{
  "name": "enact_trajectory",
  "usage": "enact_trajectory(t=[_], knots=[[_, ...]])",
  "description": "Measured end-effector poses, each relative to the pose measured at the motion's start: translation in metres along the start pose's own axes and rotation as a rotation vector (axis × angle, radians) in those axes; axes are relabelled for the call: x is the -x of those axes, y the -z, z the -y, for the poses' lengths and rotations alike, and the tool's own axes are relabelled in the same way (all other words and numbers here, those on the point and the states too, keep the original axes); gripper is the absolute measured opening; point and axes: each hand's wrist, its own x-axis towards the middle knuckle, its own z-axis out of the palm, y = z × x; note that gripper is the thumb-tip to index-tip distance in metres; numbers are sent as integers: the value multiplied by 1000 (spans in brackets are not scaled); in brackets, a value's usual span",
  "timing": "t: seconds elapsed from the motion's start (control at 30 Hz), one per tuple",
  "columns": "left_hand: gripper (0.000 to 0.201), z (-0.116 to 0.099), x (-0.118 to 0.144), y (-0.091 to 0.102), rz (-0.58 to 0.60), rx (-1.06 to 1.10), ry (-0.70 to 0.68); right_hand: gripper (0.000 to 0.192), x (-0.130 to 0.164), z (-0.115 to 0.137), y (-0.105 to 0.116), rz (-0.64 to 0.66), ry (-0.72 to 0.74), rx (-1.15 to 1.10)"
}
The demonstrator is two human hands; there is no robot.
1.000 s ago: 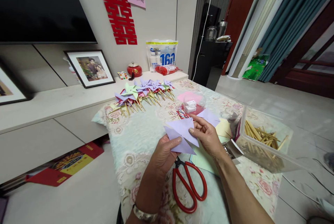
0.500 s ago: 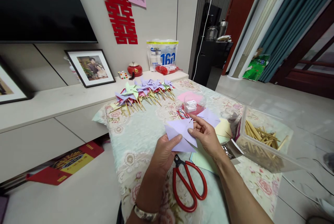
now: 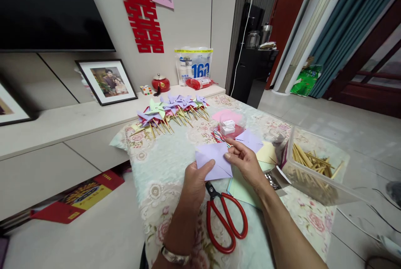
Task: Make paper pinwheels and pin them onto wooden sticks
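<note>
Together, a lilac paper square [image 3: 214, 160] was pinched by the left hand [image 3: 194, 182] and right hand [image 3: 246, 163]. Red scissors [image 3: 224, 218] were seen just below, on the floral tablecloth [image 3: 163, 164].

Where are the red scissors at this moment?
In the head view, the red scissors lie on the floral tablecloth, low and centre, just under the purple paper held by the left hand and right hand.

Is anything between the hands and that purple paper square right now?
Nothing visible is. The left hand pinches the purple paper at its near-left edge, and the right hand pinches its right edge. The red scissors lie on the tablecloth below the paper, nearer the person.
</note>
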Motion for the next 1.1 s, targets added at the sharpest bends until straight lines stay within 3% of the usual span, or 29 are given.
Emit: enact_trajectory(t=[0.23, 0.6, 0.77, 0.9, 1.1], knots=[[47, 3, -1, -1, -19, -49, 20, 62, 0, -2, -3, -20, 2, 74], [49, 1, 3, -2, 72, -26, 32, 63, -3, -10, 1, -103, 13, 151], [47, 3, 1, -2, 46, 1, -20, 46, -3, -11, 4, -193, 185, 398], [44, 4, 1, -4, 53, 7, -43, 22, 1, -7, 1, -89, 281, 536], [40, 5, 2, -7, 94, -24, -73, 21, 5, -1, -7, 26, 232, 570]])
